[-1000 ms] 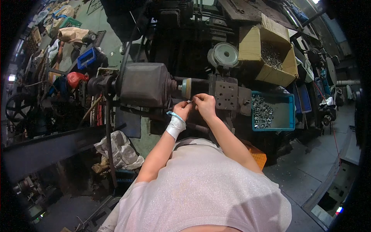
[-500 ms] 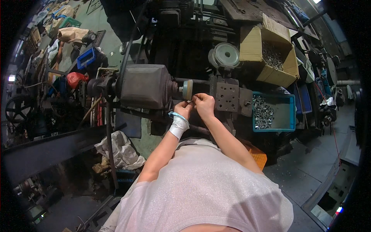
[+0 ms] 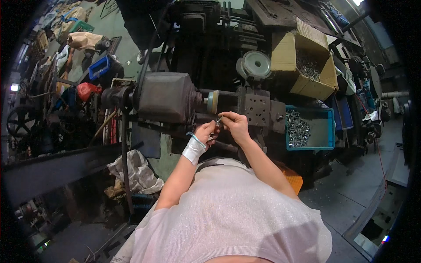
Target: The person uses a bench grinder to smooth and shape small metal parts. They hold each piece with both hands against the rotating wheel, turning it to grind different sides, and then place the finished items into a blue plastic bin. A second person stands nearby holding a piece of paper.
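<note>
My left hand (image 3: pixel 205 132) and my right hand (image 3: pixel 235 126) meet in front of the machine, fingers pinched together. Between their fingertips sits a small shiny metal part (image 3: pixel 219 120); its exact kind is too small to make out. The left wrist wears a white wrap and a pale blue band. Just above the hands, apart from them, a round grinding wheel (image 3: pixel 212 102) with a tan and pale rim is mounted on the spindle of the dark machine housing (image 3: pixel 164 97). A drilled metal block (image 3: pixel 258 108) stands to the right of my right hand.
A teal crate (image 3: pixel 332 128) of small metal parts (image 3: pixel 297 128) stands right of the block. Behind it is an open cardboard box (image 3: pixel 283 50) with more metal pieces. A pale round disc (image 3: pixel 256 64) sits behind the block. A white sack (image 3: pixel 137 172) lies at lower left.
Both hands have drawn back from the wheel toward my body, the left also slightly leftward. The small metal part now shows between the fingertips.
</note>
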`<state>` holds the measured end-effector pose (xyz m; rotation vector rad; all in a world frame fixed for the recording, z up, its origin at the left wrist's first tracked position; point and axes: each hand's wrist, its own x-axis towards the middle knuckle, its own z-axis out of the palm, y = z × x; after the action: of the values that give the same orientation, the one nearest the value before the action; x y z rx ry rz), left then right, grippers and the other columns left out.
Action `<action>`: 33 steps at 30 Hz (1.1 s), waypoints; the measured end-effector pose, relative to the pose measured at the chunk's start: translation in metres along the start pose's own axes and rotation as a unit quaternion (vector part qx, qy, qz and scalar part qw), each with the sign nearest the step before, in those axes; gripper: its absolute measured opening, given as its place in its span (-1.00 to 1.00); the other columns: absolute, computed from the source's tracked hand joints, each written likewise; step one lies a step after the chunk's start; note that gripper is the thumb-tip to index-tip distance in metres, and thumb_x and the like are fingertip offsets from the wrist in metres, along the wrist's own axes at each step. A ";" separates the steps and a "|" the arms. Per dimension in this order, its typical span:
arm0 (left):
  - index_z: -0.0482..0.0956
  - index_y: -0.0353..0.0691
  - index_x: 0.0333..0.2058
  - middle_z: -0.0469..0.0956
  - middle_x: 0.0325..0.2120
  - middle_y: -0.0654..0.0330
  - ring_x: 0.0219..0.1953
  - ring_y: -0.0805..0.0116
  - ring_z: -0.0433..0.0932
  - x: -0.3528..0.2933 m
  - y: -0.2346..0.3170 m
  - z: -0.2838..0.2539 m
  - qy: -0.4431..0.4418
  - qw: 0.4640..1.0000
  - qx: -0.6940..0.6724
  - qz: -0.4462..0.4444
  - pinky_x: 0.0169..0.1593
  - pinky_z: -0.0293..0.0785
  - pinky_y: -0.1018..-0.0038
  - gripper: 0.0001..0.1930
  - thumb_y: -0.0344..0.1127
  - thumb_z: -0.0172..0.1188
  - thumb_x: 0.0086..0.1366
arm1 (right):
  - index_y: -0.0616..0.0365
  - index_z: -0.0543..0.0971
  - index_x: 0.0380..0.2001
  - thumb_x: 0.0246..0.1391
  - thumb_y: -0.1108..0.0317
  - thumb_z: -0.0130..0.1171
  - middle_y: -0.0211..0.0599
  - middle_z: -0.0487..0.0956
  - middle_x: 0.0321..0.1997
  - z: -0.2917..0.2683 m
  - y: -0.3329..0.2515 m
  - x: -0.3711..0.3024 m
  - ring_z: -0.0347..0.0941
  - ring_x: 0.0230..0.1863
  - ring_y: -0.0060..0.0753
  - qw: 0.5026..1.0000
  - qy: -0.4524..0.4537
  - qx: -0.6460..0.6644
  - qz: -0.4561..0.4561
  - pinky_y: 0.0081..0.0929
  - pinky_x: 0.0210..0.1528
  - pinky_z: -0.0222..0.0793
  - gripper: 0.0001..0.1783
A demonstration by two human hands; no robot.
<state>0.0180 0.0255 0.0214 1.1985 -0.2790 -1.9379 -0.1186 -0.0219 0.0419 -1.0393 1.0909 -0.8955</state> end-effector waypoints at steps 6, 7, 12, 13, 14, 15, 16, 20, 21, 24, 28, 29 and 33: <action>0.45 -0.15 -0.45 0.35 -0.65 0.42 -0.67 0.67 0.23 0.003 0.000 0.007 0.069 0.995 0.041 0.064 -0.70 0.06 0.72 -0.87 -0.24 0.12 0.11 | 0.33 0.53 -0.45 -0.10 0.46 0.10 -0.44 0.46 -0.63 0.001 0.012 -0.001 0.29 -0.66 -0.74 0.997 0.049 0.033 0.053 -0.79 -0.64 0.15 -0.86; 0.45 -0.15 -0.47 0.34 -0.67 0.43 -0.68 0.67 0.23 0.003 0.000 0.009 0.079 0.992 0.070 0.073 -0.70 0.07 0.71 -0.87 -0.24 0.12 0.11 | 0.34 0.52 -0.45 -0.11 0.45 0.10 -0.42 0.47 -0.63 0.001 0.012 0.000 0.30 -0.67 -0.73 0.996 0.054 0.027 0.070 -0.79 -0.65 0.16 -0.85; 0.48 -0.19 -0.50 0.31 -0.74 0.42 -0.77 0.65 0.19 0.014 0.001 0.009 0.117 0.974 0.146 0.124 -0.73 0.02 0.68 -0.86 -0.26 0.11 0.09 | 0.37 0.52 -0.46 -0.11 0.44 0.10 -0.31 0.50 -0.64 0.006 0.022 0.017 0.38 -0.67 -0.62 0.994 0.090 -0.059 0.001 -0.66 -0.63 0.26 -0.83; 0.48 -0.20 -0.50 0.31 -0.74 0.42 -0.79 0.65 0.18 0.019 0.000 0.008 0.126 0.974 0.139 0.126 -0.73 0.01 0.68 -0.86 -0.26 0.11 0.09 | 0.37 0.52 -0.46 -0.11 0.44 0.09 -0.29 0.51 -0.63 0.008 0.019 0.019 0.40 -0.66 -0.61 0.993 0.097 -0.074 -0.001 -0.65 -0.62 0.27 -0.83; 0.48 -0.21 -0.51 0.31 -0.75 0.42 -0.80 0.65 0.17 0.023 -0.001 0.009 0.133 0.974 0.133 0.127 -0.74 0.00 0.67 -0.85 -0.26 0.11 0.09 | 0.37 0.52 -0.46 -0.11 0.45 0.08 -0.27 0.51 -0.62 0.009 0.017 0.021 0.41 -0.65 -0.59 0.991 0.101 -0.089 -0.001 -0.64 -0.62 0.29 -0.83; 0.48 -0.22 -0.51 0.31 -0.75 0.41 -0.81 0.65 0.16 0.026 -0.002 0.010 0.141 0.974 0.126 0.128 -0.75 -0.02 0.67 -0.85 -0.26 0.12 0.09 | 0.36 0.52 -0.45 -0.11 0.45 0.08 -0.26 0.52 -0.61 0.011 0.015 0.023 0.42 -0.65 -0.58 0.989 0.105 -0.104 -0.001 -0.63 -0.61 0.30 -0.84; 0.47 -0.22 -0.51 0.30 -0.76 0.42 -0.81 0.65 0.16 0.028 -0.003 0.009 0.143 0.975 0.113 0.127 -0.75 -0.02 0.67 -0.85 -0.26 0.12 0.08 | 0.36 0.52 -0.45 -0.11 0.46 0.07 -0.24 0.52 -0.60 0.012 0.014 0.024 0.43 -0.64 -0.57 0.987 0.109 -0.119 -0.001 -0.61 -0.61 0.32 -0.84; 0.47 -0.21 -0.54 0.29 -0.78 0.43 -0.81 0.65 0.15 0.034 -0.004 0.010 0.153 0.978 0.062 0.130 -0.75 -0.03 0.67 -0.85 -0.27 0.13 0.07 | 0.34 0.53 -0.45 -0.11 0.46 0.09 -0.37 0.51 -0.60 0.016 0.021 0.028 0.38 -0.58 -0.66 0.988 0.118 -0.102 -0.004 -0.69 -0.55 0.36 -0.85; 0.47 -0.21 -0.55 0.29 -0.78 0.43 -0.81 0.65 0.15 0.034 -0.004 0.010 0.156 0.978 0.049 0.132 -0.75 -0.03 0.66 -0.86 -0.28 0.13 0.07 | 0.34 0.53 -0.45 -0.11 0.47 0.09 -0.37 0.51 -0.60 0.016 0.024 0.029 0.37 -0.58 -0.67 0.988 0.122 -0.098 -0.007 -0.70 -0.56 0.35 -0.85; 0.46 -0.21 -0.56 0.29 -0.78 0.43 -0.81 0.65 0.15 0.031 -0.001 0.011 0.153 0.979 0.059 0.121 -0.75 -0.04 0.66 -0.86 -0.28 0.14 0.07 | 0.34 0.53 -0.46 -0.11 0.47 0.08 -0.27 0.52 -0.60 0.017 0.025 0.029 0.40 -0.62 -0.60 0.985 0.130 -0.107 -0.019 -0.63 -0.59 0.34 -0.86; 0.46 -0.21 -0.56 0.29 -0.78 0.42 -0.81 0.64 0.15 0.034 -0.003 0.009 0.162 0.976 0.072 0.124 -0.75 -0.04 0.66 -0.86 -0.29 0.13 0.07 | 0.34 0.53 -0.46 -0.12 0.49 0.07 -0.22 0.53 -0.60 0.019 0.025 0.028 0.41 -0.64 -0.57 0.985 0.144 -0.098 -0.018 -0.61 -0.59 0.34 -0.86; 0.46 -0.21 -0.56 0.28 -0.79 0.42 -0.82 0.64 0.14 0.034 -0.003 0.009 0.162 0.976 0.071 0.128 -0.76 -0.04 0.65 -0.86 -0.29 0.13 0.07 | 0.34 0.54 -0.46 -0.12 0.48 0.07 -0.23 0.53 -0.59 0.018 0.027 0.030 0.41 -0.64 -0.58 0.982 0.145 -0.118 -0.028 -0.62 -0.59 0.34 -0.86; 0.47 -0.19 -0.51 0.32 -0.74 0.41 -0.74 0.63 0.21 0.030 0.001 0.008 0.138 0.981 0.092 0.097 -0.71 0.01 0.69 -0.85 -0.24 0.13 0.08 | 0.32 0.54 -0.48 -0.13 0.48 0.08 -0.30 0.52 -0.61 0.015 0.027 0.030 0.38 -0.66 -0.58 0.985 0.142 -0.089 -0.026 -0.63 -0.61 0.29 -0.87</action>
<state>0.0053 0.0007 0.0070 1.4858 -0.4178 -1.5824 -0.0955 -0.0393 0.0104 -1.1129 1.4094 -1.0232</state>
